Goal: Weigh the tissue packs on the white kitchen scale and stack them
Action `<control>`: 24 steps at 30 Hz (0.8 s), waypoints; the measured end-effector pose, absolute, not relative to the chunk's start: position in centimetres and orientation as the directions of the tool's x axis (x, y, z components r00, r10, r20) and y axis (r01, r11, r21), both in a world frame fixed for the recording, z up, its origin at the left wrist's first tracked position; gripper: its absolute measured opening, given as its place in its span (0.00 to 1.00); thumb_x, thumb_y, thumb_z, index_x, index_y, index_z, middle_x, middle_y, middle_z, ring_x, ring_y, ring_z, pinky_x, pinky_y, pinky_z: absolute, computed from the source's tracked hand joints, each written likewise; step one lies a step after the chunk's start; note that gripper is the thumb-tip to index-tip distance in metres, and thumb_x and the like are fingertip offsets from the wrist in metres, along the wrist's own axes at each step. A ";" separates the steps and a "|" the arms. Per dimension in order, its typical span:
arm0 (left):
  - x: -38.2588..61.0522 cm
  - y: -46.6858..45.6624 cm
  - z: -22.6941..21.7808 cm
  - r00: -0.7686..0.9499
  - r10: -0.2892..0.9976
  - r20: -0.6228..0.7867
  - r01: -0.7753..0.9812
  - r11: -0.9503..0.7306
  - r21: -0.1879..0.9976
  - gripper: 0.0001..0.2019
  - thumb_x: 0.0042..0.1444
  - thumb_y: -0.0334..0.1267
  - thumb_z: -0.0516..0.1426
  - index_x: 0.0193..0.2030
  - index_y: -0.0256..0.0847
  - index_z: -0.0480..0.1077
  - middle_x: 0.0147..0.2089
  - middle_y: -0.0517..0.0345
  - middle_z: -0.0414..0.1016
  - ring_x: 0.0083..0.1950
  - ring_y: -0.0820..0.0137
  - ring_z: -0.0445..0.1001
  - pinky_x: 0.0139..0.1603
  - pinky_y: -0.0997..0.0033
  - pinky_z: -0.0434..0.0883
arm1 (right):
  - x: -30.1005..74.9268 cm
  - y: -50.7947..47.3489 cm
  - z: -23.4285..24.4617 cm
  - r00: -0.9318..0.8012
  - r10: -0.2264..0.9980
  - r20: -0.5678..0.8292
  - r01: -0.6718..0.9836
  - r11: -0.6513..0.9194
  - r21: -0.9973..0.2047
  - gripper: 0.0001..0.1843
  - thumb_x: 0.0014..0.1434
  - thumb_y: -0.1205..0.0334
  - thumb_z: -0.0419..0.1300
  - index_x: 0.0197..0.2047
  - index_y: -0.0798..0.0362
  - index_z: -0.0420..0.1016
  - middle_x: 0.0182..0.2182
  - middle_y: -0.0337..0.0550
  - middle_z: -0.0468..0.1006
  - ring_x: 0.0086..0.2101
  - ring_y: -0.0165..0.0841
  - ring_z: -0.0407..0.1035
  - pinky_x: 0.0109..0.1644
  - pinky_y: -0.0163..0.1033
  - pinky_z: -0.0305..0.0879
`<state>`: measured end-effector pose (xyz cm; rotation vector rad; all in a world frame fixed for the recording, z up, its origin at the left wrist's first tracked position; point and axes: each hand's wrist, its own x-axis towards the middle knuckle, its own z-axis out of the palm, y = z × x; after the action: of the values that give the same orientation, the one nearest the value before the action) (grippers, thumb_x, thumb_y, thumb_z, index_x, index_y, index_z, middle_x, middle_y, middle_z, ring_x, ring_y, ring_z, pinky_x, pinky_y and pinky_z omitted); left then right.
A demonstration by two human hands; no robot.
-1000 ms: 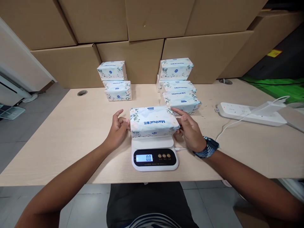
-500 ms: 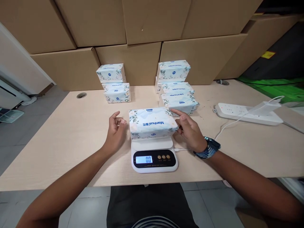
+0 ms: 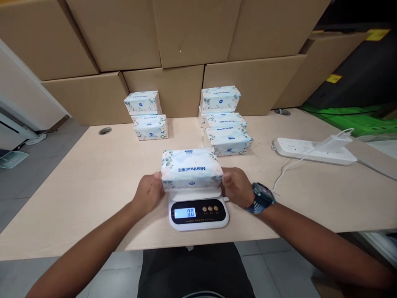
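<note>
A white tissue pack with blue lettering and a leaf print lies on a white kitchen scale. The scale's lit display reads 0.0. My left hand grips the pack's left end, fingers curled against it. My right hand, with a watch on its wrist, grips the pack's right end the same way. The scale stands near the front edge of a pale wooden desk.
Two tissue packs are stacked at the back left, three more tissue packs at the back right. A white power strip with a cable lies to the right. Cardboard boxes wall the desk's far edge.
Both hands were open beside the pack; now they have closed on its two ends. The view has tilted slightly downward.
</note>
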<state>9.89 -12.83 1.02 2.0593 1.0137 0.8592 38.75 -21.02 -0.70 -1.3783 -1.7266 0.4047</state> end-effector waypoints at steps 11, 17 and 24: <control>9.1 -13.5 1.4 0.663 0.350 0.662 0.198 -0.935 0.296 0.31 0.77 0.57 0.41 0.26 0.45 0.66 0.20 0.57 0.70 0.22 0.67 0.68 0.26 0.67 0.64 | 39.1 -20.3 -0.9 -0.221 0.638 0.738 0.761 0.586 -0.279 0.35 0.68 0.28 0.58 0.24 0.49 0.69 0.18 0.40 0.70 0.21 0.31 0.62 0.28 0.40 0.51; 10.5 -12.7 4.6 0.672 -0.041 0.739 0.113 -0.981 -0.157 0.23 0.72 0.50 0.54 0.23 0.47 0.65 0.16 0.60 0.66 0.17 0.68 0.63 0.21 0.67 0.59 | 41.0 -20.8 0.6 -0.274 0.480 0.834 0.808 0.585 -0.072 0.33 0.65 0.28 0.61 0.22 0.46 0.67 0.18 0.40 0.68 0.22 0.33 0.61 0.28 0.43 0.54; 20.2 -6.5 8.4 0.674 0.207 0.709 0.314 -0.949 -0.021 0.26 0.64 0.58 0.59 0.21 0.46 0.64 0.20 0.57 0.67 0.24 0.66 0.64 0.30 0.66 0.55 | 45.8 -18.3 1.1 0.255 0.303 0.918 0.927 0.193 -0.321 0.25 0.69 0.34 0.59 0.46 0.50 0.77 0.38 0.57 0.83 0.40 0.49 0.78 0.43 0.52 0.76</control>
<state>20.21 -6.54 8.44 3.0027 0.4693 1.2422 45.79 -18.29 1.10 -1.3455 -1.2796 -0.6698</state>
